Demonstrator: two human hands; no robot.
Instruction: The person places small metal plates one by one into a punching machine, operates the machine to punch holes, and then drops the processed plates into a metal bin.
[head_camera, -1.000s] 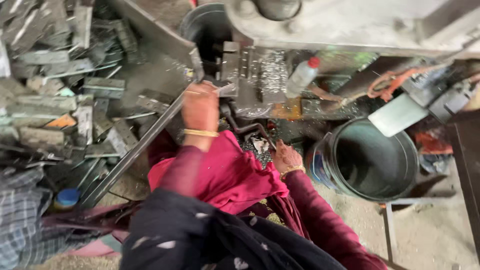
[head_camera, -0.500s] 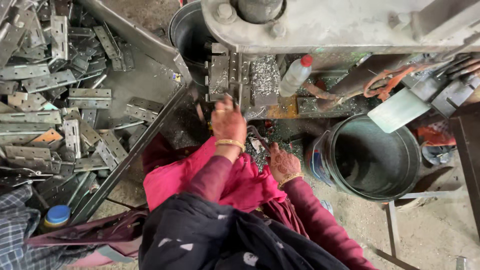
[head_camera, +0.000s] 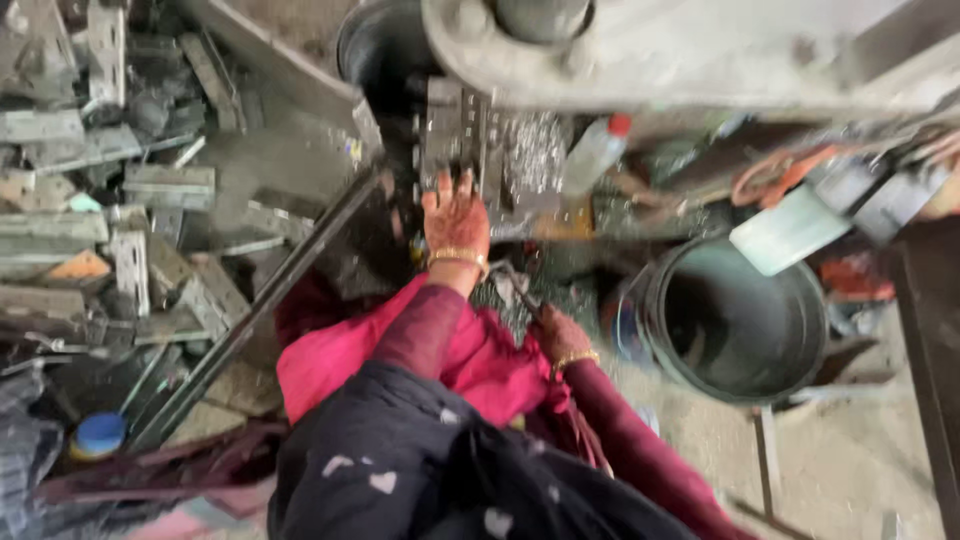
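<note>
From the head view, the left hand (head_camera: 455, 215) reaches forward with fingers spread onto the dark metal block (head_camera: 458, 135) under the press (head_camera: 640, 50), apparently steadying it, not clenched. The right hand (head_camera: 560, 335) rests low by the lap, loosely curled near metal scraps (head_camera: 520, 290); whether it grips one I cannot tell

Overhead: the large grey metal press body (head_camera: 700, 50) hangs over the work spot, leaving only a low gap beneath
Work spot: the left hand (head_camera: 455, 215) reaches in to the dark steel die block (head_camera: 455, 135), with walls close on both sides
Left side: a long grey steel angle bar (head_camera: 270, 300) slants across, and behind it a heap of grey metal brackets (head_camera: 110, 200) fills the floor
Right side: a white plastic bottle with red cap (head_camera: 597, 152) stands just beside the die; the round grey-green bucket (head_camera: 735, 320) blocks the floor beyond
Near body: the right hand (head_camera: 560, 335) sits low between pink cloth (head_camera: 480, 360) and bucket, in a narrow lane
</note>
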